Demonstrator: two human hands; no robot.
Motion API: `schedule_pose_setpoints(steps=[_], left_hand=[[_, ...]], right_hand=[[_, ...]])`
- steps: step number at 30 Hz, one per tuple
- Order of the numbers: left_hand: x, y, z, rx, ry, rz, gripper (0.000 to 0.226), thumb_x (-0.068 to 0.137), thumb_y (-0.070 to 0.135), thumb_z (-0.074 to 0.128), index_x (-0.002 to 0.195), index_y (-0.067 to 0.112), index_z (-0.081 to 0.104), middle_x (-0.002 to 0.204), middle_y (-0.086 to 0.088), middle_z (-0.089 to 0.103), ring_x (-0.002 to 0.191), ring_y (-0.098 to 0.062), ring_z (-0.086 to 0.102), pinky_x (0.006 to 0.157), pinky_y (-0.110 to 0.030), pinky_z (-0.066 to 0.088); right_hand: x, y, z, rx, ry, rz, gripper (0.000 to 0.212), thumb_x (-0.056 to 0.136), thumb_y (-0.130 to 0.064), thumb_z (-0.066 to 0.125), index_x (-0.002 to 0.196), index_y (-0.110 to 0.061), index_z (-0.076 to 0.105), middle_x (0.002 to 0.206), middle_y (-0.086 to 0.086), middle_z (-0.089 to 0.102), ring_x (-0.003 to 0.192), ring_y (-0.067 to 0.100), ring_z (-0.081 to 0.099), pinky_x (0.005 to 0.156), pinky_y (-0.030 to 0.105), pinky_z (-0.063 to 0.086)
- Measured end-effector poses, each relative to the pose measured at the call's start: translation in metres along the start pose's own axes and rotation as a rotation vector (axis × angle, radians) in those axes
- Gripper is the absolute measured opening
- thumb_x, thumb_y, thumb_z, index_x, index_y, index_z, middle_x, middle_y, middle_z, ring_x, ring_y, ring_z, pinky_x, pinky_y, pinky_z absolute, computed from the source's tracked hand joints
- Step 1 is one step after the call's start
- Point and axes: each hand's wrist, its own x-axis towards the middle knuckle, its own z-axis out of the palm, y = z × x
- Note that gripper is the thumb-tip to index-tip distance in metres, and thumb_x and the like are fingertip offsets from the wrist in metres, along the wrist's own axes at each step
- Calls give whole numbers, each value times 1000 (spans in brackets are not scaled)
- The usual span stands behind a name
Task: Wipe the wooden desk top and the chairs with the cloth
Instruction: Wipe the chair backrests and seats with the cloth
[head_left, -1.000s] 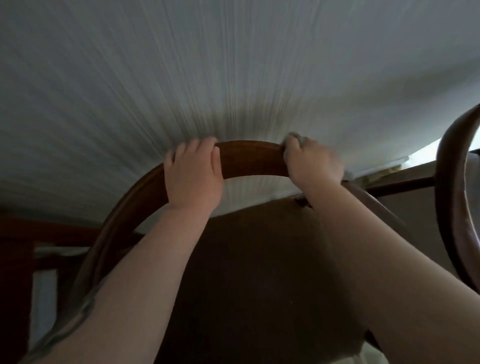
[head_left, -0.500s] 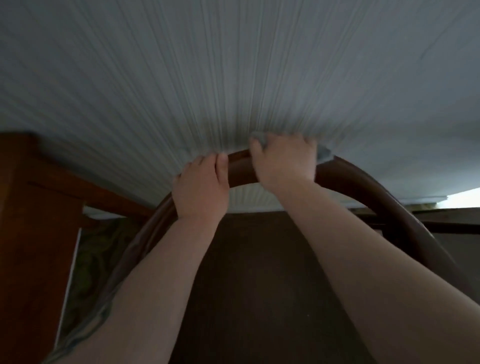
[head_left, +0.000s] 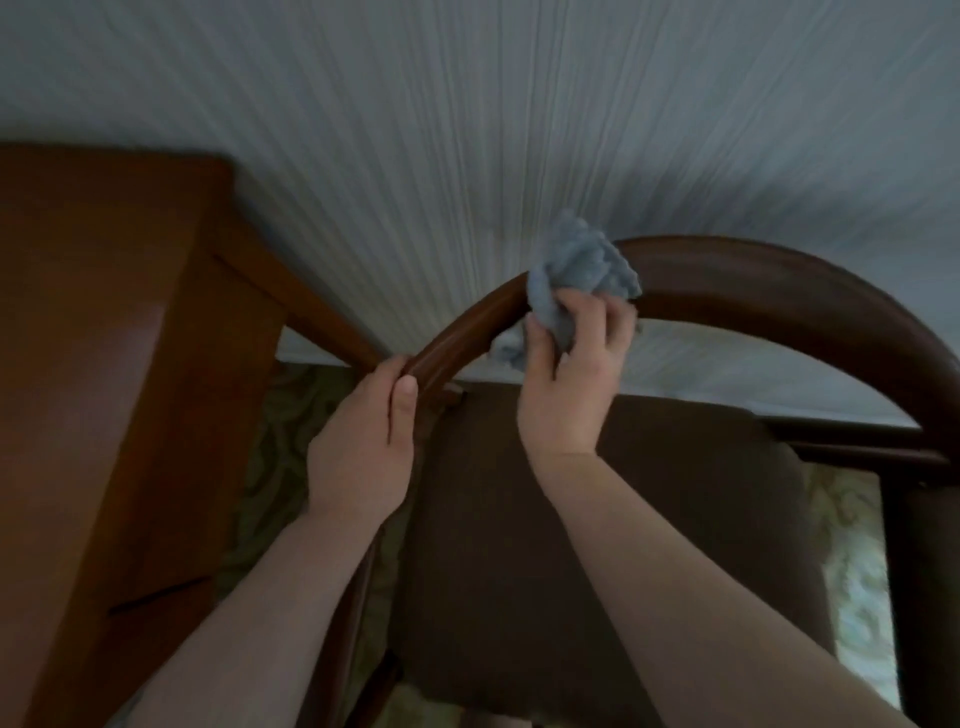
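- Cloth (head_left: 582, 275), blue and bunched, sits on the curved top rail of the chair (head_left: 779, 280), just left of the arch's crest; the wooden counter (head_left: 104, 338) stands at the far left.
- Right hand (head_left: 571, 384): fingers (head_left: 597, 322) curled, clamping the cloth against the rail.
- Left hand (head_left: 363, 447): fingers wrapped round the rail's left descent, thumb (head_left: 402, 400) on the near face, steadying the chair.
- Step judged: wiping the rail. Best done by following the curve with firm pressure, cloth wrapped over top and underside, left hand bracing.

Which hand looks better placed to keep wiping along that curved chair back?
The right hand: it holds the cloth against the chair back, while the left hand grips the rail lower down.
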Motion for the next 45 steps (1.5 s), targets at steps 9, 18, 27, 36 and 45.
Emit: schedule_pose_setpoints(steps=[9, 18, 27, 36, 45], left_hand=[[-72, -51, -3, -11, 122, -270, 48, 92, 51, 9, 100, 25, 49, 87, 6, 55, 77, -15, 53, 59, -28, 32], [-95, -49, 0, 106, 186, -360, 31, 100, 40, 16, 101, 23, 42, 82, 7, 48, 65, -8, 41, 49, -19, 20], [-97, -52, 1, 99, 195, -364, 35, 103, 39, 16, 104, 21, 46, 86, 8, 46, 74, -10, 43, 56, -24, 22], [-98, -58, 3, -21, 486, -323, 26, 100, 23, 37, 119, 18, 54, 118, 2, 54, 104, -11, 52, 81, -25, 36], [-214, -25, 144, 8, 70, 22, 42, 94, 15, 42, 135, 21, 50, 154, -1, 33, 146, -20, 19, 120, -44, 5]], right_hand=[[-44, -29, 18, 79, -305, 53, 26, 90, -12, 62, 114, -19, 55, 124, 5, 46, 108, 18, 50, 92, 38, 48], [-69, -39, 16, 148, -550, 79, 22, 94, -18, 59, 113, -24, 52, 120, -7, 39, 106, 9, 48, 91, 28, 46], [-127, -1, -28, 1, -969, -34, 22, 94, -15, 56, 116, -18, 56, 114, -3, 45, 95, 5, 47, 87, 13, 38], [-210, 108, -127, -153, -833, 432, 18, 93, -17, 57, 110, -24, 55, 104, -4, 48, 96, 13, 51, 75, 22, 38], [-269, 149, -130, -497, -772, 269, 29, 85, -16, 64, 113, -15, 61, 109, 4, 51, 105, 25, 47, 88, 36, 41]])
